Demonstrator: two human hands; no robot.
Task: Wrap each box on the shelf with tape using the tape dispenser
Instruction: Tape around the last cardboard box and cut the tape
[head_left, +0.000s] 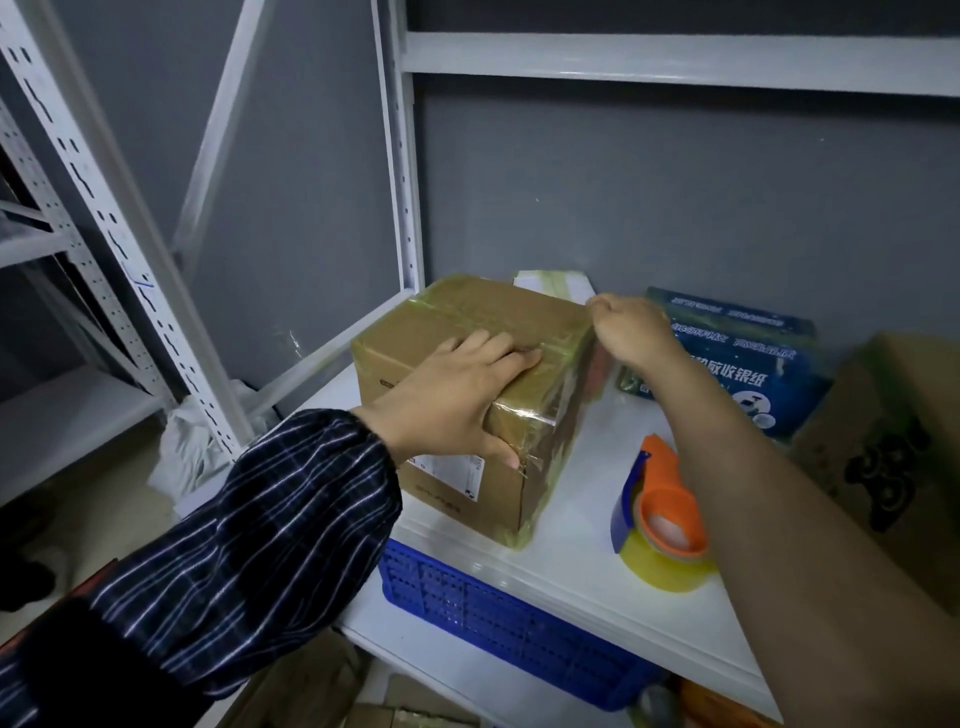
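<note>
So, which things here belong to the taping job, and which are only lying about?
Job: brown cardboard box, pressed by left hand; tape, pinched by right hand; tape dispenser on the shelf; blue printed box; white box behind; brown carton at right.
Lying about: blue plastic crate below the shelf; white bag on the floor.

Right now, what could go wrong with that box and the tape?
1. The tape dispenser sits near the front edge of the shelf, right under the right forearm; pulling that arm back could knock it off.
2. The right hand seems to pinch tape at the far corner of the box; the loose end could wrinkle or stick to itself.
3. Only the left hand presses the box, so a tug might slide it.
</note>
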